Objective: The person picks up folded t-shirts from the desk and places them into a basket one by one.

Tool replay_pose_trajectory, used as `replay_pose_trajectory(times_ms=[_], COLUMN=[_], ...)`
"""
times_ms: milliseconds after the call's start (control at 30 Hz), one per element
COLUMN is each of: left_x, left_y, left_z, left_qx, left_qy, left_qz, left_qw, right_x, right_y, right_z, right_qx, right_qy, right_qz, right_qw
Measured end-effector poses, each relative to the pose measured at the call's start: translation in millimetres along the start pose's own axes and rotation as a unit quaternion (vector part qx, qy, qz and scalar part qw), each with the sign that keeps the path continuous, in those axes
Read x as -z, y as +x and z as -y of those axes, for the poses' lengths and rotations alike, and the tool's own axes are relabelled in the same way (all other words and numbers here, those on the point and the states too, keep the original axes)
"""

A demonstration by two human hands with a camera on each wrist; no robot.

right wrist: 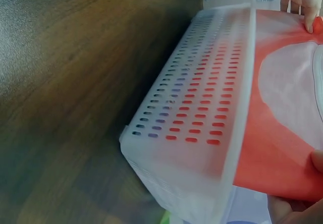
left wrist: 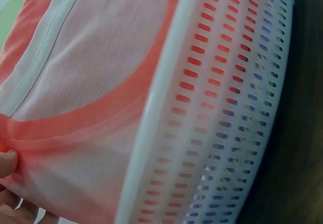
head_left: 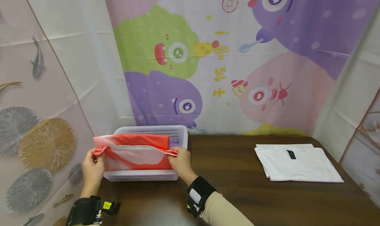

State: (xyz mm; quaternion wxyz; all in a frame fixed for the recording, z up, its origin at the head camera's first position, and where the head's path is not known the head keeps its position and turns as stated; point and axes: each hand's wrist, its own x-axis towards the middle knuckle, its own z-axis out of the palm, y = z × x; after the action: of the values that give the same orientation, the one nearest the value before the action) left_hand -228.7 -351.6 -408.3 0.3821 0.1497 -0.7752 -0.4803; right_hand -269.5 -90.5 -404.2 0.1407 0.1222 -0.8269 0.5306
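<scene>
Two black wristbands (head_left: pixel 201 190) ring the wrists of a person whose two bare hands work at one red-and-white garment (head_left: pixel 136 155). The left hand (head_left: pixel 93 170) pinches the garment's neckline at its left end, thumb pressed on the red fabric; the right hand (head_left: pixel 181 163) pinches it at the right end. The garment lies between the two grips, its pale neckband stretched from one to the other and its lower part behind the front wall of one white slotted basket (head_left: pixel 142 175), red showing through the slots. Beside it in the basket sits what appears to be one purple cloth (head_left: pixel 174 142), mostly hidden. Well to the right on one brown table (head_left: pixel 222 186) lies one folded white garment (head_left: pixel 302 168) bearing one dark label (head_left: pixel 291 154). Beyond hangs one curtain (head_left: pixel 213 117) printed with four one-eyed creatures (head_left: pixel 184 28).
</scene>
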Motion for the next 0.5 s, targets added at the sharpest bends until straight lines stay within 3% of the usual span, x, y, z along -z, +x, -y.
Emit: replay_pose_trajectory(times_ms=[300,500], left_x=[-0.3,0.1], left_y=[-1.9,-3.8], left_z=[4.7,6.8], left_qx=[0.0,0.011], left_qy=[0.044,0.063], left_qz=[-0.001,0.016], left_qw=[0.999,0.9978], right_x=[-7.5,-11.4], right_y=[-0.8,-0.9], right_z=[-3.8,-5.5], right_qx=[0.013,0.008], right_qy=[-0.014,-0.029], right_qz=[-0.017,-0.019], right_qw=[1.0,0.999])
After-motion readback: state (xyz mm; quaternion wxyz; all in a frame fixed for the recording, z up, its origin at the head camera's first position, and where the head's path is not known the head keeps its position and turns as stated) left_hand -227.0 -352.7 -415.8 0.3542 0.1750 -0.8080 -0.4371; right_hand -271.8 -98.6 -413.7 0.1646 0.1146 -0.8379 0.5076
